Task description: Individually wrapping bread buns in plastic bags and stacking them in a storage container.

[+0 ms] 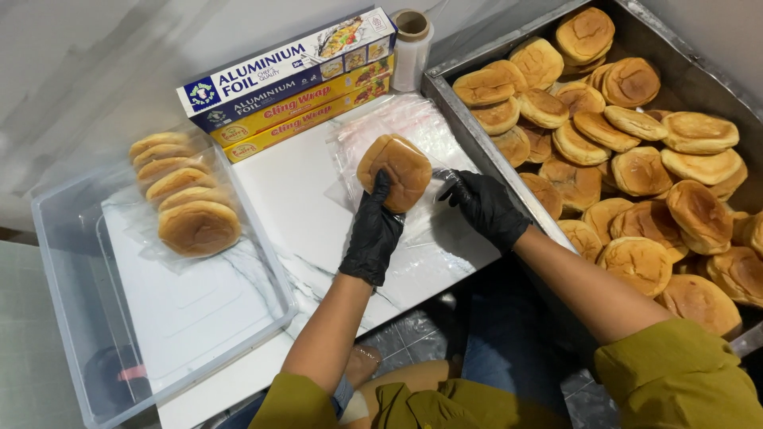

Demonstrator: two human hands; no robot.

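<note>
Dozens of golden-brown buns fill the large metal tray [445, 83] on the right, heaped loosely on one another, its near rim running just beside the white counter [294, 206]. On the left sits a clear plastic bin [56, 262], with a row of bagged buns [187, 199] leaning one against the next at its far end. Three long boxes of foil and cling wrap [290, 83] lie stacked at the back of the counter, a roll of clear film [412, 48] standing upright beside them. A stack of clear plastic bags [413, 127] lies flat on the counter between the boxes and the tray. Both hands wear black gloves. The left hand [373, 234] grips a single bun [395, 171] from below, fingers curled up its near edge, holding it over the bags. The right hand [485, 206] rests on the plastic just beside the bun, fingers bent and pinching the film.
</note>
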